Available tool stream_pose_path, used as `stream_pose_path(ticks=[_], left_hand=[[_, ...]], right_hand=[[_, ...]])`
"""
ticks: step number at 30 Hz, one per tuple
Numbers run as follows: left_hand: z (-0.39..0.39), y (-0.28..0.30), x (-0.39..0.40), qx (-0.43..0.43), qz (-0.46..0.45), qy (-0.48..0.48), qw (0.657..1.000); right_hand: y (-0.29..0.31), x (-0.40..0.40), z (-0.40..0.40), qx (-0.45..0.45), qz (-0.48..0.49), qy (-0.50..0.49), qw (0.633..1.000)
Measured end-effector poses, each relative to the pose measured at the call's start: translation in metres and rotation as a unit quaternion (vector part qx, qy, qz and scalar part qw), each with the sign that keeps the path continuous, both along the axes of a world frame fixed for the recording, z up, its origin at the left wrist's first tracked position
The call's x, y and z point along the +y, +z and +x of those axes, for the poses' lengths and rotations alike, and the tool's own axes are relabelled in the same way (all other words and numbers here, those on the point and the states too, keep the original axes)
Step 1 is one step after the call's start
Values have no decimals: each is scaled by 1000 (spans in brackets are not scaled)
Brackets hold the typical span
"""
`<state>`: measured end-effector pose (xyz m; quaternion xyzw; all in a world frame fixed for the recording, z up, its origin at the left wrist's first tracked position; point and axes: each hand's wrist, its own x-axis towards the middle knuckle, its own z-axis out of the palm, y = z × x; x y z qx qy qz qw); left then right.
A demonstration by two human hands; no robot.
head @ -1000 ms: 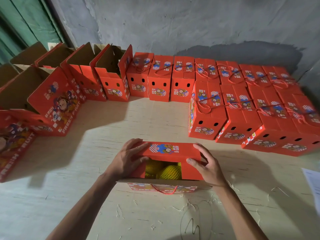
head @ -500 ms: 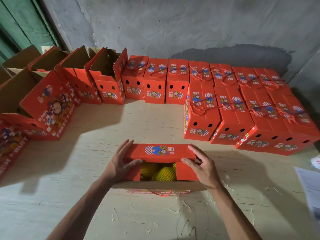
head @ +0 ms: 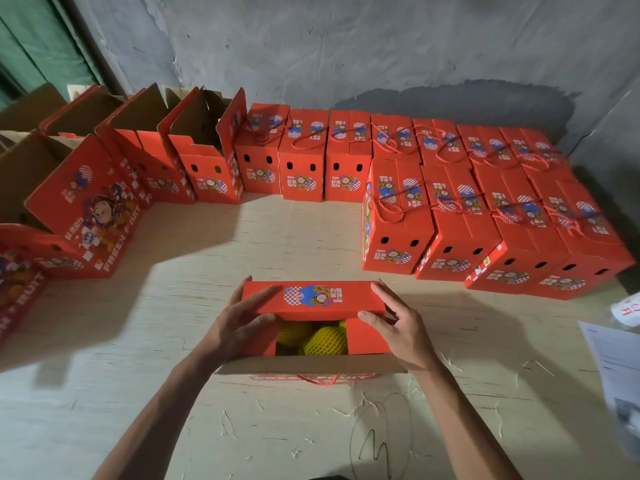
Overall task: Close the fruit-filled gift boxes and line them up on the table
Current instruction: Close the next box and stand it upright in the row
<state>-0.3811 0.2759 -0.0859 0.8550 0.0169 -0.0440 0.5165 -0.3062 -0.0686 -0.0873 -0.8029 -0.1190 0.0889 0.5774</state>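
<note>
On the pale counter (head: 173, 393), near the middle, stands an open red box (head: 313, 327) with yellow netted fruit (head: 327, 341) showing inside. Its near flap (head: 311, 368) lies outward toward the person, a red cord handle (head: 318, 380) hanging below it. The far flap (head: 313, 296) is folded over the top, covering the far half of the opening. The left hand (head: 235, 323) presses that flap's left end, fingers fairly straight on top and thumb at its near edge, so its grip is a loose pinch on the flap. The right hand (head: 398, 327) takes the right end the same way, thumb on the near edge and fingers spread along the box's right side. At the right edge lies a sheet of paper (head: 613, 362). Farther right, closed boxes (head: 485, 223) stand side by side in two rows, cord handles lying across their tops. The far row runs leftward along the grey wall (head: 346, 46). To the far left, open boxes (head: 145, 157) stand in line with flaps raised, more of them coming down the left edge.
</note>
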Motion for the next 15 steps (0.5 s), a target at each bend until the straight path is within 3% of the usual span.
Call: stream_pose_path(ticks=[4,8,15], left_hand=[[-2,1,-6,0,-31,59,998],[-3,3,-14,63,-126,139,980],[-4,4,-17,42,-186,131,973]], right_hand=[[-2,1,-1,14,29,-8,999],[-5,6,-6,24,58,-44,997],[-3,12,-11,71,60,-66,993]])
